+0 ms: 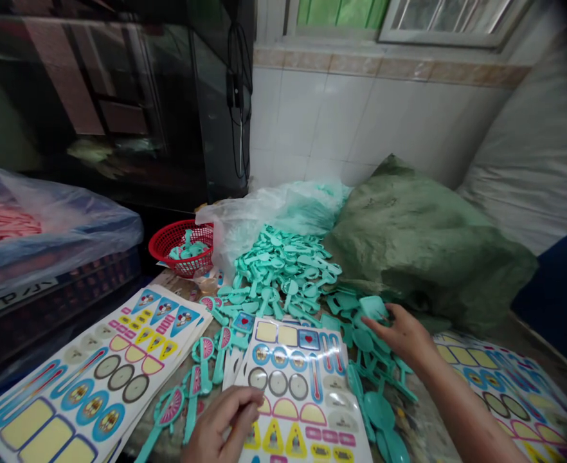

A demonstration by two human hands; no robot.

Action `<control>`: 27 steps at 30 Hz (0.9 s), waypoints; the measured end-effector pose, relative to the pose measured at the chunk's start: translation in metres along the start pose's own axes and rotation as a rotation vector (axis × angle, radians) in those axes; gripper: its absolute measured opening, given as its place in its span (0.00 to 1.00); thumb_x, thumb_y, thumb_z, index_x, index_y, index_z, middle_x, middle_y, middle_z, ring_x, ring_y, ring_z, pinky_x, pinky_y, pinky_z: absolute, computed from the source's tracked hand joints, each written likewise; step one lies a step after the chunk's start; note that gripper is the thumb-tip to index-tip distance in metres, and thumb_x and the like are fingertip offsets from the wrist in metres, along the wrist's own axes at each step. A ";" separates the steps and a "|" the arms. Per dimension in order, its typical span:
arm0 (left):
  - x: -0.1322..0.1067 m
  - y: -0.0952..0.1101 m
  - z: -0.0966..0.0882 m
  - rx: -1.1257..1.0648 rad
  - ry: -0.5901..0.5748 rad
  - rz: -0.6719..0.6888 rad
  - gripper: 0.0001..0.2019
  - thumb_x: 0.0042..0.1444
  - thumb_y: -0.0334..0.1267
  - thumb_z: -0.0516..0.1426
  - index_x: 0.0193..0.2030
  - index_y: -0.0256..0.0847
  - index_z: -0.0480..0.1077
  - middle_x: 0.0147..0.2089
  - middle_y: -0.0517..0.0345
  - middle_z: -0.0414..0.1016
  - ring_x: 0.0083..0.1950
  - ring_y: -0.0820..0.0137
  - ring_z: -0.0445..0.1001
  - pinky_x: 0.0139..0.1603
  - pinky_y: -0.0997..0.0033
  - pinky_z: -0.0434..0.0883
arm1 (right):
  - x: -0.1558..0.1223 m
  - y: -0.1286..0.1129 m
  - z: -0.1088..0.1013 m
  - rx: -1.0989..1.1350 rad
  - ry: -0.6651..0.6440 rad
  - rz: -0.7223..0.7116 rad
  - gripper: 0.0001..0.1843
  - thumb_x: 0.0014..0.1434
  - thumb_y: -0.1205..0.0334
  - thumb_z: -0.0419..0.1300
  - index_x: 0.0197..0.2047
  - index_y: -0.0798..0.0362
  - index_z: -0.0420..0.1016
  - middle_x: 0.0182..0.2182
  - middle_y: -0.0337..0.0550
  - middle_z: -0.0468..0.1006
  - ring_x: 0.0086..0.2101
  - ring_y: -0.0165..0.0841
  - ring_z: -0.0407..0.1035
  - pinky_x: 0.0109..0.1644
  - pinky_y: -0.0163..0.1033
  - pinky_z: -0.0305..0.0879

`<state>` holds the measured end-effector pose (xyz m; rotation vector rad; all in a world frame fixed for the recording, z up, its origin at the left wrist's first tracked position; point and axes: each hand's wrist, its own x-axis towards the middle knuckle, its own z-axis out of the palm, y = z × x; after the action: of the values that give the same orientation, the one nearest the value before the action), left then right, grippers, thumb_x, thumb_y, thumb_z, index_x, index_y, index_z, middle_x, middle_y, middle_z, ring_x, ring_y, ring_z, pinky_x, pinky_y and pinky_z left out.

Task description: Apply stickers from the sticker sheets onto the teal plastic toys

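My left hand (228, 421) is over the lower left of a sticker sheet (290, 408), its thumb and index finger pressed together. Whatever may be between those fingertips is too small to make out. My right hand (402, 331) reaches to the right side of the pile, with thumb and fingers around the edge of a teal plastic piece with a squarish head (373, 307). A heap of small teal plastic toy pieces (288, 263) lies behind the sheet. Several teal pieces bearing pink fan-like stickers (171, 406) lie between the sheet and the left stack.
On the left rests a stack of sticker sheets (95, 379); more sheets (510, 386) lie at the right. A red basket (181, 247) holds teal pieces. Behind the heap are a clear plastic bag (264, 209) and a large green sack (428, 231). A dark crate (62, 289) stands far left.
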<state>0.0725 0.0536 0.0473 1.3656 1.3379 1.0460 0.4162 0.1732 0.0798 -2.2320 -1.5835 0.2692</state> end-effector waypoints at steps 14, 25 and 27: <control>0.040 0.006 0.055 -0.759 0.049 -0.465 0.28 0.51 0.48 0.60 0.55 0.39 0.60 0.28 0.58 0.75 0.36 0.66 0.76 0.31 0.73 0.69 | -0.104 -0.068 0.059 0.334 -0.215 -0.326 0.23 0.62 0.50 0.44 0.45 0.52 0.75 0.39 0.47 0.75 0.43 0.36 0.70 0.48 0.39 0.65; 0.056 0.017 0.075 -0.854 -0.116 -0.414 0.14 0.46 0.38 0.63 0.38 0.38 0.66 0.30 0.58 0.73 0.32 0.67 0.75 0.32 0.68 0.71 | -0.058 -0.054 0.074 -0.019 -0.112 -0.221 0.09 0.61 0.61 0.48 0.37 0.51 0.69 0.37 0.45 0.71 0.35 0.37 0.68 0.33 0.37 0.56; 0.057 0.013 0.076 -0.856 -0.128 -0.439 0.13 0.47 0.38 0.62 0.38 0.39 0.66 0.32 0.58 0.74 0.33 0.67 0.76 0.34 0.68 0.71 | -0.063 -0.054 0.075 -0.061 -0.119 -0.225 0.09 0.61 0.62 0.48 0.35 0.51 0.69 0.36 0.44 0.71 0.34 0.36 0.68 0.31 0.36 0.54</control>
<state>0.1518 0.1068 0.0419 0.4626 0.8599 1.0192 0.3199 0.1452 0.0306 -2.0916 -1.9109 0.2972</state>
